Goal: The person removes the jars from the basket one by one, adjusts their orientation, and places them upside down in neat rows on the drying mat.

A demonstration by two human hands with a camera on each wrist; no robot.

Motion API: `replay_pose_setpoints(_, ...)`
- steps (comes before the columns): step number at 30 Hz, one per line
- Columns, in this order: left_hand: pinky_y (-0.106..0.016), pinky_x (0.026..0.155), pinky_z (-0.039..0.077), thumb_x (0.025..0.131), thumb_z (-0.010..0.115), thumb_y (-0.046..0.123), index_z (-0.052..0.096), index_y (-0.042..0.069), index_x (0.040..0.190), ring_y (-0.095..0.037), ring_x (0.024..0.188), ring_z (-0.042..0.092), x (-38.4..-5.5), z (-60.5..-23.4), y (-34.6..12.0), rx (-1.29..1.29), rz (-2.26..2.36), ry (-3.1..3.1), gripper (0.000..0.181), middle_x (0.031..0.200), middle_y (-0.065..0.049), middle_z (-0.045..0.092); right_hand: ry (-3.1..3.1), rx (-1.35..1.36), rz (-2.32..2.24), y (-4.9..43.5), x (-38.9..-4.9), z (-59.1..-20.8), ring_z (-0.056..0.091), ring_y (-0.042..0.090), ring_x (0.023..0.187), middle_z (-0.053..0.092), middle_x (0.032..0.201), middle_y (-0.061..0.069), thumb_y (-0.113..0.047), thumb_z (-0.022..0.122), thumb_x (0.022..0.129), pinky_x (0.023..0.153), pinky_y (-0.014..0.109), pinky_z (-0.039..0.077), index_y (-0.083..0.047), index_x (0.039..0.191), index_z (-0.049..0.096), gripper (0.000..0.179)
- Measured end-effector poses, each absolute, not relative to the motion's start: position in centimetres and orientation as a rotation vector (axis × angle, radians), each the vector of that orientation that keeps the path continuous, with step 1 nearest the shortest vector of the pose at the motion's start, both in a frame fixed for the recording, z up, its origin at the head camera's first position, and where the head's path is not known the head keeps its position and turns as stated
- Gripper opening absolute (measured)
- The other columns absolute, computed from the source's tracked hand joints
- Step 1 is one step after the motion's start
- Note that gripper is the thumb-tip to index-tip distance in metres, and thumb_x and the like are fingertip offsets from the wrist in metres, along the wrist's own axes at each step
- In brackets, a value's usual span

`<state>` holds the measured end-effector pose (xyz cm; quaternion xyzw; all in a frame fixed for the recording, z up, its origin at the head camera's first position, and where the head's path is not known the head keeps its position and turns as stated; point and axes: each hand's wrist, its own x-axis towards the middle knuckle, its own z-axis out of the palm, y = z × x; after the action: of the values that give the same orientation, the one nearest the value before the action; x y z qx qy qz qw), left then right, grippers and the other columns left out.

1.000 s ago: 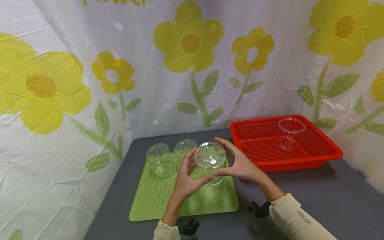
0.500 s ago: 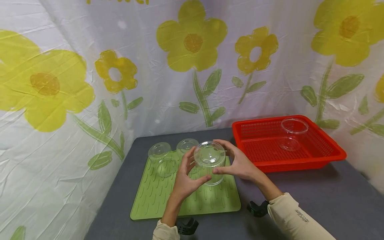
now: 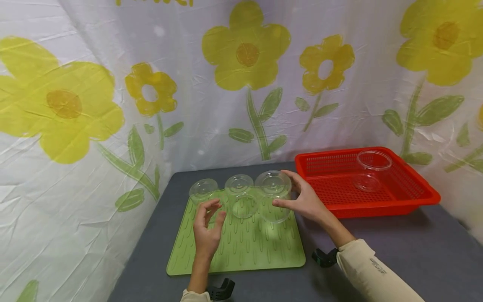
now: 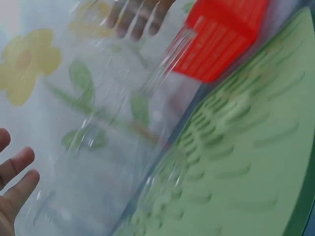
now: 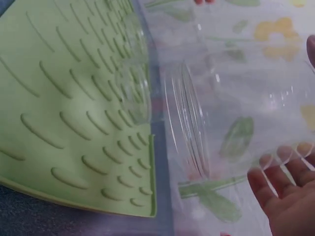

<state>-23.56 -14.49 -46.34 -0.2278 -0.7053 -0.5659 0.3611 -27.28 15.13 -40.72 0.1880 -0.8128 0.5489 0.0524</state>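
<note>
Reporter: What changed?
Photographer: The left hand (image 3: pixel 206 237) has let go, fingers loose; the right hand (image 3: pixel 304 200) alone grips the upturned clear jar (image 3: pixel 272 191) over the green mat (image 3: pixel 256 251), near two others, leaving positioning to one hand.

Head view: your left hand (image 3: pixel 206 235) hides part of leftmost clear jar (image 3: pixel 203 188); lettering (image 3: pixel 156 1) cut off at 11 o'clock, your right sleeve (image 3: pixel 371 270) at 4 o'clock. Left-wrist view blurred.
</note>
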Motion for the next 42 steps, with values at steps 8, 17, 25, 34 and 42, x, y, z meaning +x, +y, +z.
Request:
replay_pose_setpoints(8, -0.016, 0.105, 0.049, 0.095, 0.063, -0.009, 0.066, -0.006, 0.115, -0.015, 0.114, 0.058, -22.8, -47.6, -19.0, -0.280, -1.378, -1.825, 0.021, 0.115, -0.020, 0.060, -2.478, 0.338, 1.641, 13.9, -28.2, -41.9, 0.053, 0.026, 0.093, 0.055, 0.130, 0.016, -0.040, 0.088, 0.079, 0.074, 0.034, 0.045, -0.019, 0.158, 0.034, 0.098)
replay_pose_setpoints(17, -0.066, 0.105, 0.036, 0.093, 0.065, 0.000, 0.061, -0.006, 0.123, -0.046, 0.127, 0.047, -22.6, -49.6, -21.9, 0.172, -1.198, -2.081, 0.030, 0.127, -0.029, 0.055, -2.479, 0.198, 1.614, 12.9, -29.4, -43.2, 0.039, 0.037, 0.148, 0.033, 0.164, 0.018, -0.040, 0.088, 0.079, 0.116, 0.057, 0.040, -0.008, 0.161, 0.026, 0.107)
replay_pose_setpoints(25, -0.079, 0.113, 0.012, 0.095, 0.062, 0.014, 0.052, -0.002, 0.140, -0.056, 0.144, 0.027, -22.5, -50.9, -22.7, 0.343, -1.068, -2.546, 0.048, 0.153, -0.033, 0.038, -2.513, 0.107, 1.586, 12.3, -30.2, -44.2, 0.031, 0.039, 0.151, 0.029, 0.165, 0.019, -0.040, 0.086, 0.081, 0.120, 0.058, 0.034, -0.005, 0.161, 0.022, 0.109)
replay_pose_setpoints(34, -0.084, 0.109, -0.011, 0.098, 0.059, 0.019, 0.044, 0.001, 0.147, -0.057, 0.150, 0.007, -22.3, -50.9, -22.5, 0.323, -1.064, -2.761, 0.054, 0.162, -0.033, 0.019, -2.512, 0.112, 1.589, 12.3, -31.0, -45.0, 0.029, 0.041, 0.152, 0.025, 0.166, 0.021, -0.040, 0.085, 0.082, 0.120, 0.060, 0.034, -0.005, 0.162, 0.019, 0.109)
replay_pose_setpoints(42, -0.082, 0.110, -0.014, 0.097, 0.061, 0.019, 0.037, -0.002, 0.150, -0.062, 0.150, 0.000, -22.4, -51.0, -22.6, 0.311, -1.020, -2.823, 0.062, 0.163, -0.037, 0.010, -2.543, 0.132, 1.578, 12.1, -31.4, -45.4, 0.031, 0.042, 0.151, 0.024, 0.167, 0.020, -0.041, 0.083, 0.084, 0.118, 0.060, 0.036, -0.006, 0.163, 0.018, 0.108)
